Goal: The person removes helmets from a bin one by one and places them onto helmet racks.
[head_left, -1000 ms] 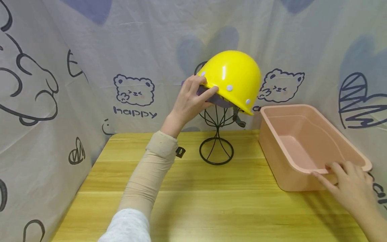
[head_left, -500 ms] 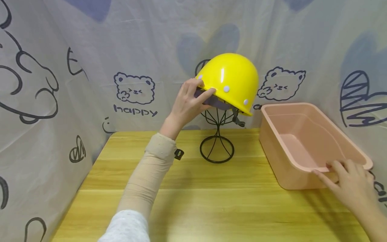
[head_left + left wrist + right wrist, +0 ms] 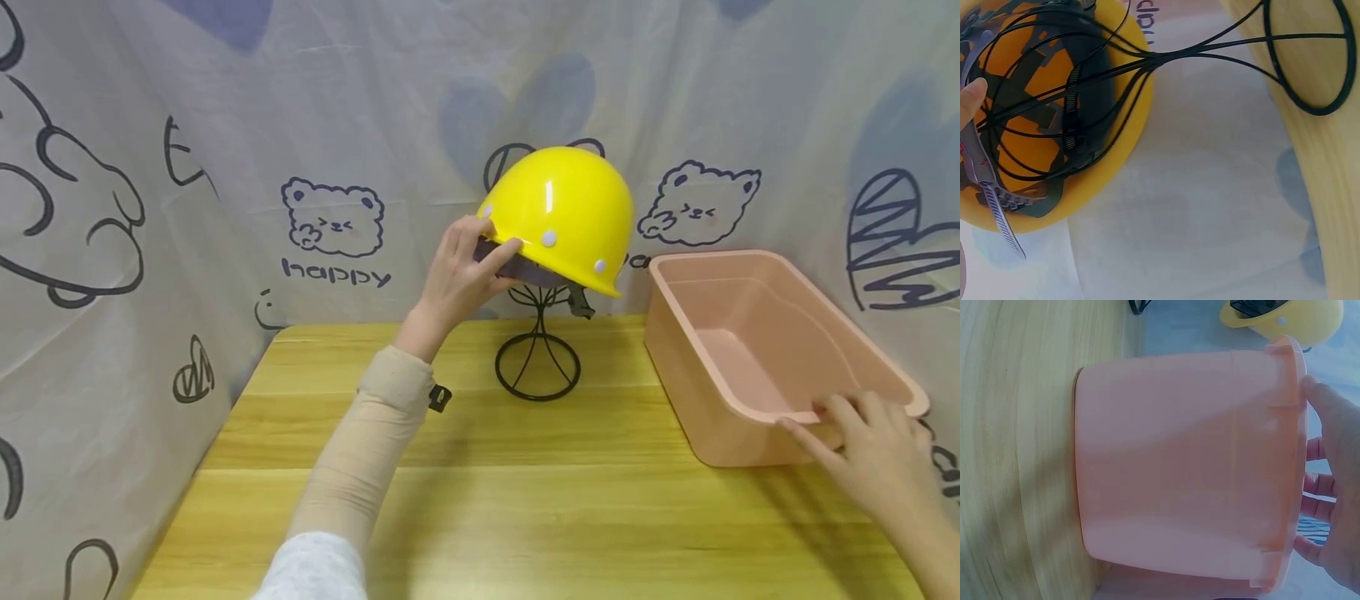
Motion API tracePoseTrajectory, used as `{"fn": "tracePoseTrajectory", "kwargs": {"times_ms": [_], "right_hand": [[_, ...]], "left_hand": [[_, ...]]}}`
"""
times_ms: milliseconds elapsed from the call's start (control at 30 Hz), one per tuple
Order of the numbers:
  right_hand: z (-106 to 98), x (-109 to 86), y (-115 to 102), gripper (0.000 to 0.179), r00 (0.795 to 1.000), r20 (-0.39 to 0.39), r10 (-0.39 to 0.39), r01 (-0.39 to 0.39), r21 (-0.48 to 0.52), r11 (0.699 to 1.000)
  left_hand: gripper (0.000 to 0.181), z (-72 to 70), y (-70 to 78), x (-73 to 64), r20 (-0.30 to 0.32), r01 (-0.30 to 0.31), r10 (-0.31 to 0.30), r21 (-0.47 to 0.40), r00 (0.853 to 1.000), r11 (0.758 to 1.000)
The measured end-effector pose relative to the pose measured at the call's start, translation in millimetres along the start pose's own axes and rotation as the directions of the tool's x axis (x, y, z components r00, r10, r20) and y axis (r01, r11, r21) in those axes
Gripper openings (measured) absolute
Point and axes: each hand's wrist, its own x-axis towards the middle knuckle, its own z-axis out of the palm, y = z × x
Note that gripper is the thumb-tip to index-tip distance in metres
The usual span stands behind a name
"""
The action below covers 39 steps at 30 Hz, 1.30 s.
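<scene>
While the glossy yellow plastic safety helmet (image 3: 570, 200) is held tilted over the black wire-frame stand (image 3: 540, 321), its brim sloped down to the right, the stand's wire dome is seen inside the shell in the left wrist view. Whether any wire is touched cannot be told. The helmet's left edge, by the dark plastic headband (image 3: 529, 271), is gripped by the left hand (image 3: 459, 265), fingers curled; exact contact is partly hidden. Step in hand is judged to be the seating of the helmet. Levelling and lowering seem called for, until weight is borne by the wires; only then should the grip be loosened. Snagging on the headband is possible. The near rim of the deep pink plastic bin (image 3: 682, 367) is held by the right hand (image 3: 873, 446), fingers bent at the edge. Stand and bin are supported by the yellowish wood-grain table (image 3: 570, 517), backed by a white cartoon-print curtain (image 3: 420, 108).
</scene>
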Motion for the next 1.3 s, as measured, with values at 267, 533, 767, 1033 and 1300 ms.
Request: {"fn": "tracePoseTrajectory", "kwargs": {"times_ms": [267,533,767,1033,1300], "right_hand": [[-1,0.5,1,0.051,1.000,-0.028,-0.014,0.014,0.020,1.000],[-1,0.9,0,0.054,1.000,-0.024,-0.007,0.007,0.002,1.000],[0,0.4,-1,0.057,1.000,-0.023,-0.007,0.007,-0.008,1.000],[-2,1.0,-3,0.058,0.999,-0.033,-0.012,0.012,-0.005,1.000],[0,0.3,-2,0.056,0.998,-0.055,-0.019,0.019,-0.002,1.000]], "left_hand": [[0.064,4.8,4.5,-12.5,0.011,0.034,-0.034,-0.005,0.999,0.999],[0.070,4.5,9.0,-28.4,0.077,0.108,-0.110,0.030,0.991,0.994],[0.069,-3.1,9.0,-43.6,0.150,0.131,-0.131,0.014,0.980,0.991],[0.065,-22.2,8.0,-60.1,0.254,0.135,-0.102,-0.114,0.962,0.984],[0.062,-36.7,13.2,-71.3,0.369,0.166,-0.105,-0.136,0.923,0.977]]}}
